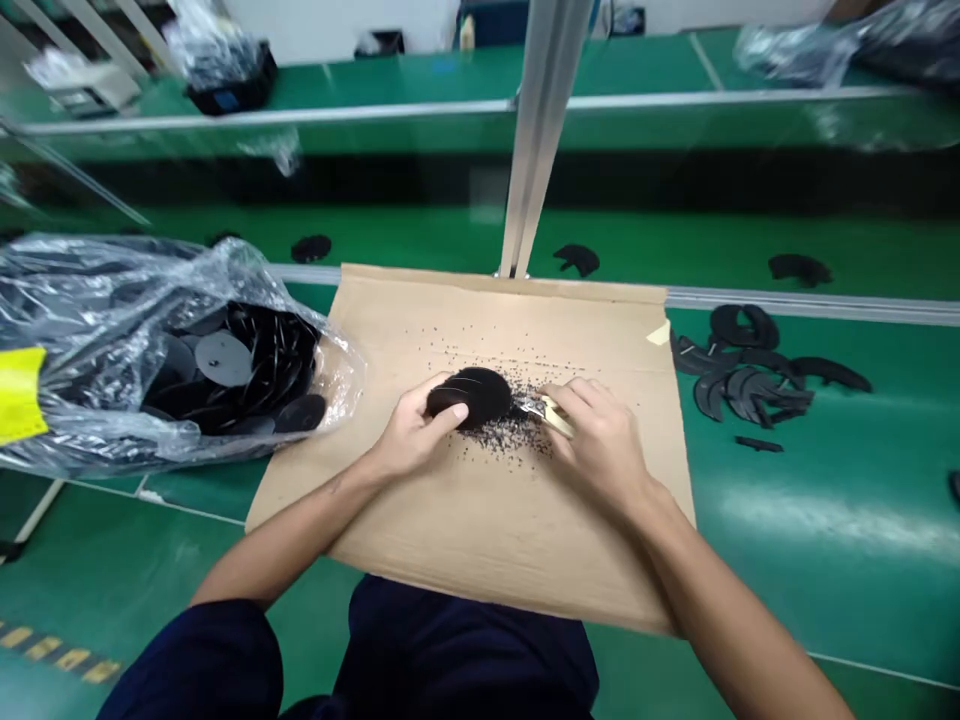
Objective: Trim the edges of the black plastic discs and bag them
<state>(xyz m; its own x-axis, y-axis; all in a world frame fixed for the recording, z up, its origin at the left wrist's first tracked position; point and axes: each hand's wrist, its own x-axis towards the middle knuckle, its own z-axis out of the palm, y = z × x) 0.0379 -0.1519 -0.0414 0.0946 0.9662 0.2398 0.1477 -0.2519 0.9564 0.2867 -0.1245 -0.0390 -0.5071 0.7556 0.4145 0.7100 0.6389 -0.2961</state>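
My left hand [409, 432] is closed around a black round plastic part [472, 392], holding it over a brown cardboard sheet [480, 530]. My right hand [600, 440] grips a small knife [541, 408] with a pale handle, its blade tip touching the part's right edge. Black shavings [504, 438] lie scattered on the cardboard under and around the part.
A clear plastic bag [150, 340] full of black discs lies at the left. Trimmed black curved pieces [750, 375] are piled on the green bench at the right. A metal upright post [536, 140] rises behind the cardboard. More bags sit on the far shelf.
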